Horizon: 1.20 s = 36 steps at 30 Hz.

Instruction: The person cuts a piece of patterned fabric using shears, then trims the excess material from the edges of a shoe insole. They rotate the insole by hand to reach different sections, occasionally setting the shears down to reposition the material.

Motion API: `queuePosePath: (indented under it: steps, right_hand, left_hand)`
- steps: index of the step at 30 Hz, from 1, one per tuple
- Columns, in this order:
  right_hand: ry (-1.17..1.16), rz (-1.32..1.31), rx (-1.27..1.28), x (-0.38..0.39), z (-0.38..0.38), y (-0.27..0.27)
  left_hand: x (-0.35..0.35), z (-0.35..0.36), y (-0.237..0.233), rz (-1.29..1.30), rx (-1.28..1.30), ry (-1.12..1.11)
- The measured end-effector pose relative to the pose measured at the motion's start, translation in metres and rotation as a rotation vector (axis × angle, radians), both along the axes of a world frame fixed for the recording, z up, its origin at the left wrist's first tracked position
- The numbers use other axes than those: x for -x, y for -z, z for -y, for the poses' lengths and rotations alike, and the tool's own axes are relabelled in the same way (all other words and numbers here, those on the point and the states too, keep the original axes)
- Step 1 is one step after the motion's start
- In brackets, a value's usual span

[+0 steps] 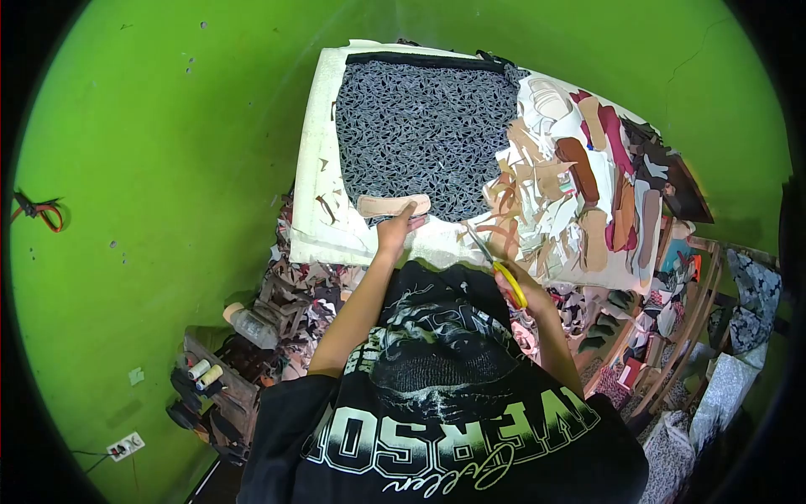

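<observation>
Left hand point(401, 228): fingers are gripping the pale strip point(386, 205) near its right end, closed on it, thumb lying on top.
Pale strip: is lying crosswise over the near left edge of the patterned mat point(428, 126); resting or slightly lifted, can't tell from here.
Right hand point(524, 280): fingers are wrapping the yellow handles of the scissors point(501, 269), closed round them; exact finger placement isn't showing.
Scissors: blades are pointing away from the person, toward the mat's near edge, apart from the strip; how far the blades are parting, can't tell.
Trimming step: looks like the person is holding strip and scissors ready for a cut, blades not touching the strip.
Next snip: would be calling for strip edge and blades coming together, left fingers staying clear of the cutting line.
White surface point(315, 185): is carrying the grey-and-black mat, with a messy pile of scraps point(537, 172) spreading to its right; a dark brown piece point(577, 168) is lying among them, nested pale pieces point(550, 101) sitting at the far side.
Green wall point(151, 168): is standing behind and left, a socket strip point(126, 446) sitting low.
Lower left: thread spools point(206, 375) are lying near more offcuts point(302, 312).
Lower right: patterned fabric point(751, 290) is draping beside a wooden frame point(684, 336).
</observation>
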State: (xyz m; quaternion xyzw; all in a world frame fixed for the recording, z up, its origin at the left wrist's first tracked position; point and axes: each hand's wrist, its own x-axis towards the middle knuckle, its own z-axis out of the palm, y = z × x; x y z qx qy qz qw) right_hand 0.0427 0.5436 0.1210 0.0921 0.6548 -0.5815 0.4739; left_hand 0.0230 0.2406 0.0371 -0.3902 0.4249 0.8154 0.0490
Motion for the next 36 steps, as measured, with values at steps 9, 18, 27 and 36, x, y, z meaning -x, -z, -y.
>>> queuePosePath:
  steps: [9,18,27,36]
  right_hand:
    - [-0.051,0.217,0.075,0.01,0.057,-0.021]
    - [0.108,0.134,0.114,-0.003,0.101,-0.003]
    - [0.176,0.074,0.184,-0.01,0.11,0.01]
    - [0.174,-0.026,0.131,-0.013,0.11,0.003]
  left_hand:
    - [0.007,-0.002,-0.009,0.016,-0.019,-0.073]
    - [-0.006,-0.012,-0.01,0.06,-0.002,-0.063]
    - [-0.009,-0.019,-0.016,0.067,0.026,-0.08]
    - [-0.012,-0.016,-0.016,0.089,-0.014,-0.082]
